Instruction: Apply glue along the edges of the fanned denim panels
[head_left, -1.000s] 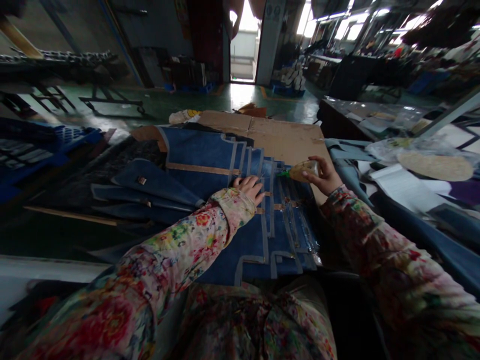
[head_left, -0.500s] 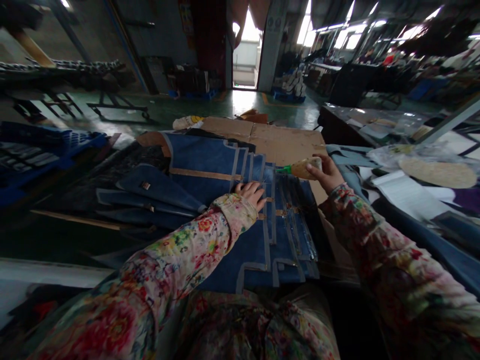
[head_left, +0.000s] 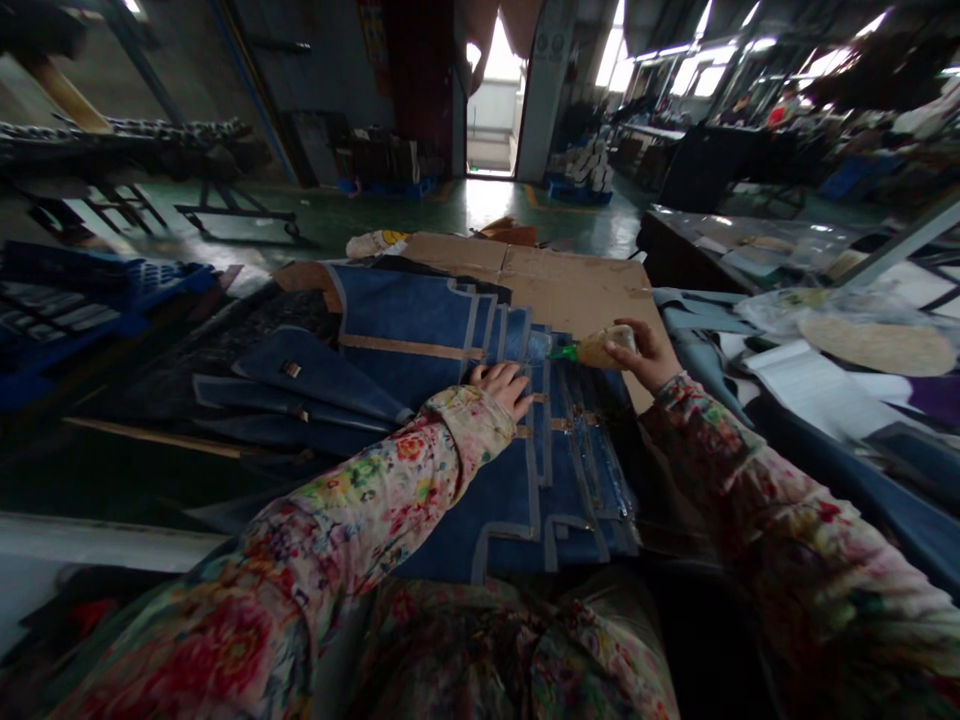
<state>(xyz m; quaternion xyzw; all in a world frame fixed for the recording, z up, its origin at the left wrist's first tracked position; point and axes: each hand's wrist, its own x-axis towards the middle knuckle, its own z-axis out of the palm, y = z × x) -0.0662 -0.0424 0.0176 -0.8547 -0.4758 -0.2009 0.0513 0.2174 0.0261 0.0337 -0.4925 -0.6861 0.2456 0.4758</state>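
Note:
Overlapping blue pieces (head_left: 397, 300) with grey edges and brown strips lie fanned out in front of me; they look like leather or fabric. My left hand (head_left: 501, 388) rests on them with its fingers spread, pressing near the stepped edges. In my right hand (head_left: 649, 352) is a squeeze bottle (head_left: 600, 347), yellowish, with a green nozzle. It is tilted almost flat, its tip pointing left at the grey edges just beyond my left hand. Whether the tip touches cannot be made out. Shiny wet-looking streaks show on the pieces at the right.
Brown cardboard (head_left: 577, 290) lies beneath and behind the stack. More blue pieces with small metal tags (head_left: 300, 370) are at the left. To the right a side table holds white sheets (head_left: 832, 390) and clear plastic. A blue pallet (head_left: 142, 300) stands at far left.
My right hand and the bottle have shifted slightly left and down, bringing the nozzle lower along the edges. My left hand stays in place.

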